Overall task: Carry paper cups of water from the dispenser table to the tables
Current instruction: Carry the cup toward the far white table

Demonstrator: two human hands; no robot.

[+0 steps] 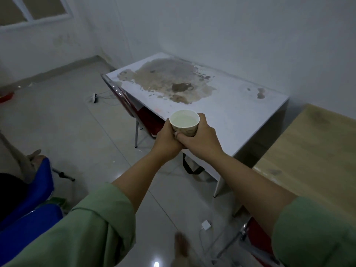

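The paper cup [184, 122] stands upright, its long axis vertical and its open mouth facing up toward the camera, so the pale water inside shows nearly to the rim. It is held in the air in front of the near edge of the white table [227, 105], over that edge and the tiled floor [77, 122], not resting on anything. Both hands are closed around it: the left hand [167, 138] wraps the cup's left side and the right hand [201, 138] wraps its right side, with the right thumb laid across the printed front wall and the two hands touching each other below the cup. The cup's base and lower wall are hidden by the fingers, and the print on its side is too small to read.

The white table's top has a large brown patch where the surface has peeled away, and a smaller one near its far right corner. A red chair [133, 106] is pushed in at the table's left side, mostly covered by the tabletop. To the right a wooden table [312, 151] is cut off by the frame edge. Blue chairs [28, 199] sit at lower left, only partly in view. A white charger [205, 225] lies on the floor between the forearms; a blurred shape at the bottom centre cannot be made out. Green sleeves [96, 228] cover both upper forearms
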